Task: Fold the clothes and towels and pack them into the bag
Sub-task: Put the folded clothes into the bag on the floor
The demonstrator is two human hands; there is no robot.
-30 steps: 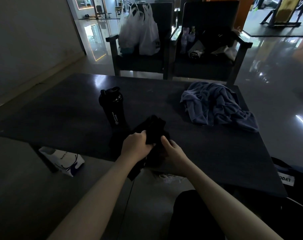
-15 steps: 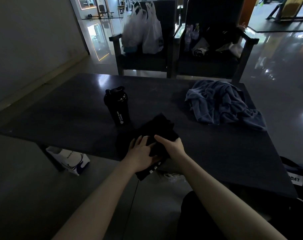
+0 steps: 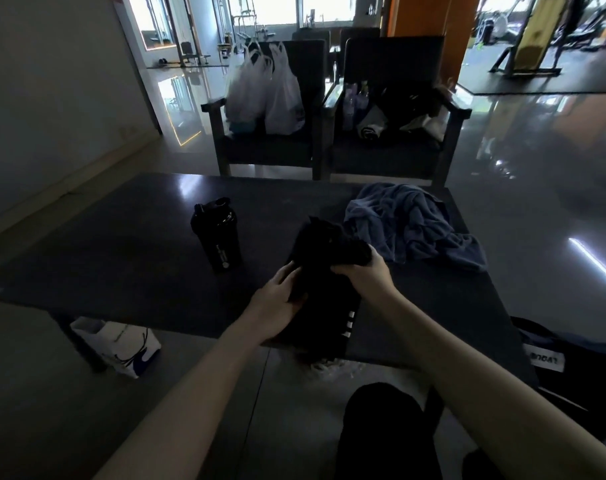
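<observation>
A black garment [image 3: 324,268] with white stripes near its lower edge is lifted off the near edge of the dark table [image 3: 121,258]. My left hand [image 3: 277,301] grips its left side from below. My right hand [image 3: 365,273] is closed on its bunched upper right part. A crumpled blue towel [image 3: 412,226] lies on the table just behind my right hand. A dark bag [image 3: 578,372] with a white label sits on the floor at the right, beside the table's near corner.
A black shaker bottle [image 3: 218,233] stands on the table left of the garment. Two dark armchairs [image 3: 391,140] behind the table hold white plastic bags [image 3: 267,95] and other items. A white paper bag [image 3: 121,344] lies under the table's left side.
Both hands have lifted the black garment up off the table and shifted it right, toward the blue towel. My right hand moved up to bunch its top; the camera tilted up.
</observation>
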